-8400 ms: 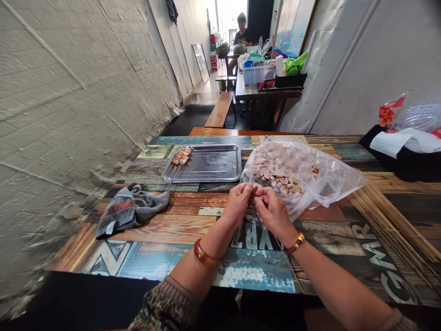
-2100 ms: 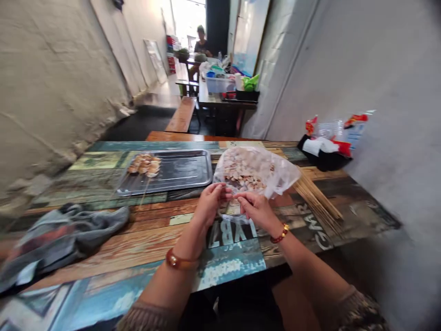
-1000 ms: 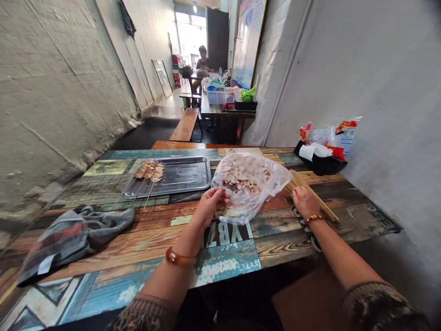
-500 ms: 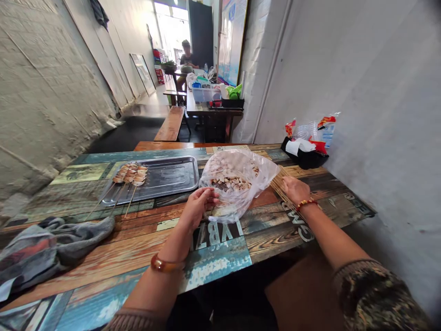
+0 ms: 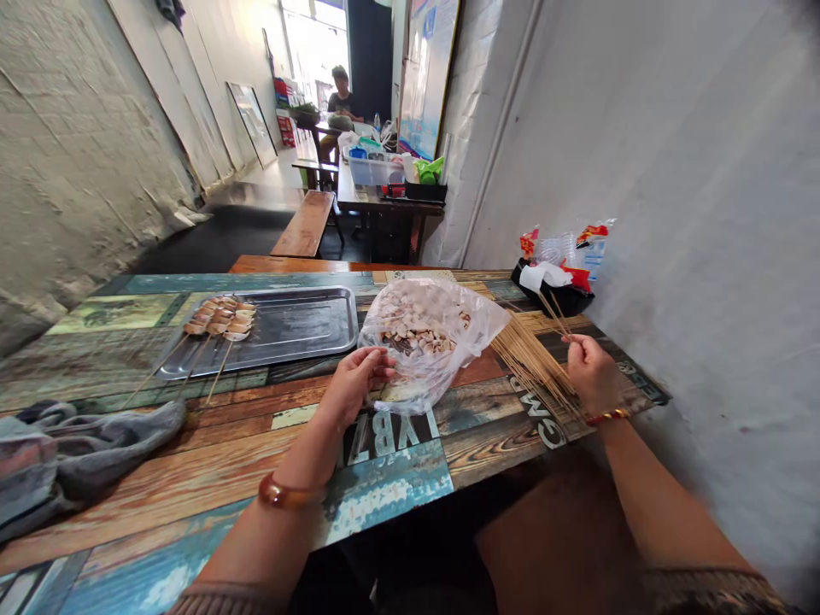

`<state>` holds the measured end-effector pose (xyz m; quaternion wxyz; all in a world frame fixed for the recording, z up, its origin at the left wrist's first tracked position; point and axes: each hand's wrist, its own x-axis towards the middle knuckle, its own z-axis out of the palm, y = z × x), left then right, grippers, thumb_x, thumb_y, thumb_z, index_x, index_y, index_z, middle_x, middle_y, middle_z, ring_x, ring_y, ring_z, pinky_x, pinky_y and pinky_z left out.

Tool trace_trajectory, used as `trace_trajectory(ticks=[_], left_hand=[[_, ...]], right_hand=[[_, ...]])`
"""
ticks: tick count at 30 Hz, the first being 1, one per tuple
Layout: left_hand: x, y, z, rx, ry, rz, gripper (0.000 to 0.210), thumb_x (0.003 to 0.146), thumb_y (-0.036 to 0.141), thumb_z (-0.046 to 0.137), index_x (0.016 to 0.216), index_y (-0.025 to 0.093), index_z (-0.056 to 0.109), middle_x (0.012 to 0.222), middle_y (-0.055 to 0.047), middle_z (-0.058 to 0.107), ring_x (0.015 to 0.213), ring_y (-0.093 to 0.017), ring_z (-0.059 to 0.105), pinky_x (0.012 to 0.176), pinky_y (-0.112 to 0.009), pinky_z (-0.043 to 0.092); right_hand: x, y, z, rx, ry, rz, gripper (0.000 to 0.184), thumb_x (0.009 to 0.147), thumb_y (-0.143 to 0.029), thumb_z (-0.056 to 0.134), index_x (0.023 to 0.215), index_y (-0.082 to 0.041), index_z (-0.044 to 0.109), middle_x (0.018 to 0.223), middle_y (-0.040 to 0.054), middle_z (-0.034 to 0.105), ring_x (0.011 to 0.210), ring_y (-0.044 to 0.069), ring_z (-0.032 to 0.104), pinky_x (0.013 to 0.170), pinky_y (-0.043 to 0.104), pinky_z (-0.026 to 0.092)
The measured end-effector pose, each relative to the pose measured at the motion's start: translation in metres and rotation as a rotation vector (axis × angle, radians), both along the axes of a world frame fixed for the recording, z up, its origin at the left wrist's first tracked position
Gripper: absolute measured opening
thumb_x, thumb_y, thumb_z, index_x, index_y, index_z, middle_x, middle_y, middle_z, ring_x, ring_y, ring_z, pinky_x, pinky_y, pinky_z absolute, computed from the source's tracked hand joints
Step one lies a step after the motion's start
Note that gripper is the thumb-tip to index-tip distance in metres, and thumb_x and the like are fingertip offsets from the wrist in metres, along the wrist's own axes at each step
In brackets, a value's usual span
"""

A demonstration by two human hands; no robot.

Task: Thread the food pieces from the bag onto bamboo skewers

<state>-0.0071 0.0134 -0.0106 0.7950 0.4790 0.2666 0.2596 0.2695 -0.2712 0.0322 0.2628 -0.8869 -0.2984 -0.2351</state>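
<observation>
My right hand (image 5: 590, 371) pinches a couple of thin wooden skewers (image 5: 556, 314), tips raised, just past the loose pile of skewers (image 5: 535, 359) on the table. My left hand (image 5: 359, 380) is at the near left rim of a clear plastic bag (image 5: 442, 380), fingers curled together; whether they grip anything is hidden. Pale, brown-edged sliced pieces (image 5: 416, 337) lie inside the opened bag. Left of it, a metal tray (image 5: 307, 329) bears several skewers threaded with similar slices (image 5: 221, 316), their bare sticks reaching over its near edge.
A grey cloth (image 5: 108, 453) lies at the table's left. At the back right, against the wall, stands a black container (image 5: 557, 299) with paper and plastic packets. Beyond are a wooden bench (image 5: 307, 224), another table (image 5: 390, 203) with a plastic bin, and a seated person (image 5: 342, 98).
My right hand has risen off the skewer pile and moved right, now with a couple of skewers lifted. My left hand stays by the bag. The view has shifted slightly.
</observation>
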Motion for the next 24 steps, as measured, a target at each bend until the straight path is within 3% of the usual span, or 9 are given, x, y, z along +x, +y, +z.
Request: trace_trajectory(ticks=[2,6,10,16,20,24], left_hand=[[-0.001,-0.001,0.000,0.005,-0.006,0.003,0.033,0.070,0.037,0.071,0.091,0.013,0.061,0.078,-0.006,0.070,0.060,-0.012,0.065,0.057,-0.023,0.051],[-0.002,-0.002,-0.002,0.010,-0.018,0.010,0.033,0.071,0.038,0.070,0.090,0.013,0.060,0.078,-0.006,0.069,0.060,-0.012,0.064,0.056,-0.023,0.050],[-0.004,-0.002,-0.001,-0.024,-0.031,0.004,0.028,0.075,0.034,0.065,0.091,0.013,0.058,0.078,-0.007,0.069,0.059,-0.013,0.065,0.057,-0.024,0.051],[-0.003,-0.001,-0.001,-0.119,-0.047,0.162,0.023,0.073,0.015,0.059,0.095,0.015,0.052,0.075,-0.003,0.067,0.056,-0.012,0.064,0.058,-0.028,0.053],[-0.006,0.008,-0.003,-0.147,-0.081,0.314,0.021,0.074,0.011,0.056,0.094,0.015,0.051,0.075,-0.003,0.066,0.059,-0.013,0.065,0.061,-0.028,0.052],[-0.017,0.022,-0.003,-0.176,-0.105,0.435,0.015,0.079,0.019,0.055,0.093,0.016,0.052,0.077,-0.003,0.066,0.062,-0.012,0.065,0.067,-0.030,0.053]], right_hand=[[-0.023,0.006,0.013,0.126,0.004,0.083,0.032,0.091,-0.028,0.035,0.101,-0.016,0.062,0.096,0.0108,0.070,0.082,0.022,0.064,0.072,0.030,0.047],[-0.088,0.037,0.027,0.105,0.034,0.359,0.029,0.092,-0.031,0.037,0.103,-0.019,0.061,0.092,0.0086,0.069,0.080,0.021,0.063,0.073,0.031,0.048],[-0.131,0.080,0.005,-0.037,0.051,0.618,0.026,0.093,-0.026,0.037,0.102,-0.020,0.061,0.095,0.0072,0.070,0.087,0.019,0.064,0.079,0.029,0.047],[-0.117,0.114,-0.049,-0.379,0.032,0.617,0.027,0.093,-0.021,0.039,0.106,-0.020,0.062,0.103,0.0056,0.070,0.089,0.018,0.065,0.073,0.025,0.047],[-0.098,0.109,-0.055,-0.432,0.001,0.589,0.031,0.093,-0.024,0.039,0.114,-0.023,0.061,0.102,0.0056,0.070,0.089,0.018,0.065,0.072,0.025,0.047],[-0.088,0.100,-0.056,-0.471,-0.016,0.516,0.035,0.094,-0.028,0.038,0.121,-0.025,0.060,0.088,0.0063,0.070,0.075,0.018,0.065,0.063,0.024,0.045]])
